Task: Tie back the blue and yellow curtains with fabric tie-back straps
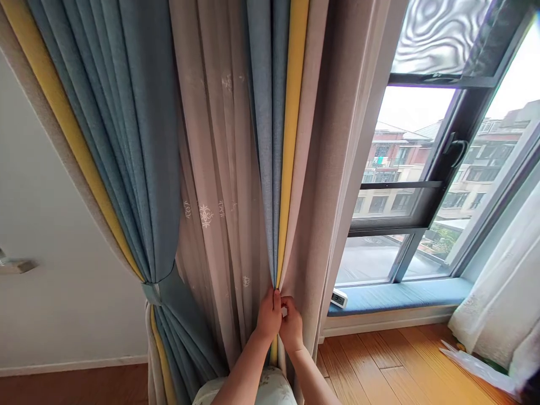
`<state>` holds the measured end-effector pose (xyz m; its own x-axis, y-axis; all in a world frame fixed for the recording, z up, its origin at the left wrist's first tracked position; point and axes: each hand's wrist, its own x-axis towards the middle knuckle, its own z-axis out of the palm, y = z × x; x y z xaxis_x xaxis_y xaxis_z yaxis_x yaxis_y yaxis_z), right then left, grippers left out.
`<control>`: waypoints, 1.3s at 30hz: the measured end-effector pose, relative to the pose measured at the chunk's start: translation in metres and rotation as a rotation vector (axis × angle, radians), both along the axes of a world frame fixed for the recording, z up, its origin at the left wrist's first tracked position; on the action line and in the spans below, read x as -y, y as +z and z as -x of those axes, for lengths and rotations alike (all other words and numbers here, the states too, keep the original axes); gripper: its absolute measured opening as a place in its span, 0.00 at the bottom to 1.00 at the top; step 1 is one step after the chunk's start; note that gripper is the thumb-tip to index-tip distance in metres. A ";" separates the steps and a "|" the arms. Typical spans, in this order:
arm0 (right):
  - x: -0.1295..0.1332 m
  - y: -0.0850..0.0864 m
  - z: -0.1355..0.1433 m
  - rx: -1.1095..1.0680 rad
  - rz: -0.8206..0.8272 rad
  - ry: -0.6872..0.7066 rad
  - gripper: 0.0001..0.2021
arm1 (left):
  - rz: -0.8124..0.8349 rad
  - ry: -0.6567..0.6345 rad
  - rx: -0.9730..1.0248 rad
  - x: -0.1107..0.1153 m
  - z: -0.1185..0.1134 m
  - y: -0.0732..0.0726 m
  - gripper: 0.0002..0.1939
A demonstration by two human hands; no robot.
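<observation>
A curtain with blue, yellow and beige strips hangs in front of me, its folds drawn together into a narrow bunch at my hands. My left hand is closed around the gathered folds, thumb on top. Close beside it, my right hand is curled, thumb and forefinger pinched at the beige edge of the same bunch; its fingertips are partly hidden. To the left, another blue curtain is cinched by a blue tieback. Between the two hangs a beige patterned curtain.
On the right, a window stands above a ledge with a blue cushion. A small white digital display rests on it. White sheer fabric and clear plastic lie near the wooden floor.
</observation>
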<state>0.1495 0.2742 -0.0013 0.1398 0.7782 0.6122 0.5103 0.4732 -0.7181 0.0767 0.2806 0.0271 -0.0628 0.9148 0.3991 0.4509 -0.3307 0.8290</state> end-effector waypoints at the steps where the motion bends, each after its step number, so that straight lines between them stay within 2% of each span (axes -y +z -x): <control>1: 0.000 0.001 0.001 0.008 0.011 0.007 0.06 | 0.005 -0.001 -0.012 0.000 0.000 0.000 0.16; 5: 0.008 0.003 -0.006 0.097 -0.052 0.011 0.07 | 0.056 0.063 -0.075 -0.005 0.002 -0.001 0.15; 7: 0.013 0.003 -0.017 0.088 -0.185 -0.131 0.06 | 0.050 0.084 -0.080 -0.008 0.002 -0.001 0.15; 9: 0.014 0.002 -0.031 0.018 -0.310 -0.354 0.10 | 0.037 0.093 -0.082 -0.009 0.003 -0.002 0.15; 11: 0.010 -0.001 -0.046 -0.067 -0.322 -0.515 0.19 | 0.042 0.099 -0.089 -0.009 0.004 -0.002 0.16; 12: 0.006 -0.003 -0.053 -0.101 -0.274 -0.535 0.23 | 0.045 0.101 -0.091 -0.009 0.005 -0.002 0.16; 15: -0.006 -0.012 -0.065 -0.150 -0.041 -0.435 0.22 | 0.050 0.112 -0.085 -0.008 0.004 0.000 0.17; 17: -0.009 -0.019 -0.062 -0.121 0.027 -0.371 0.18 | 0.055 0.118 -0.085 -0.008 0.002 0.002 0.17; 20: -0.006 -0.025 -0.045 -0.031 -0.049 -0.326 0.15 | 0.047 0.102 -0.055 -0.007 -0.002 0.005 0.16; 25: 0.002 -0.023 -0.015 0.110 -0.138 -0.172 0.15 | 0.034 0.028 -0.008 -0.001 -0.006 0.007 0.17; 28: 0.005 -0.022 -0.010 0.175 -0.172 -0.112 0.15 | -0.012 -0.026 -0.020 0.001 -0.006 0.006 0.19; 31: 0.008 -0.023 -0.014 0.211 -0.199 -0.048 0.14 | 0.036 0.022 -0.069 -0.002 -0.006 0.004 0.18; 32: 0.009 -0.022 -0.018 0.189 -0.211 -0.071 0.13 | 0.058 0.044 -0.074 -0.004 -0.007 0.004 0.18; 34: 0.007 -0.020 -0.027 0.081 -0.238 -0.223 0.11 | 0.068 0.054 -0.058 -0.006 -0.008 0.003 0.17; 37: -0.005 -0.015 -0.044 -0.114 -0.220 -0.477 0.19 | 0.018 0.020 -0.007 -0.008 -0.009 0.002 0.16; 39: -0.015 -0.011 -0.054 -0.183 -0.128 -0.455 0.24 | -0.012 0.006 0.023 -0.007 -0.009 0.001 0.17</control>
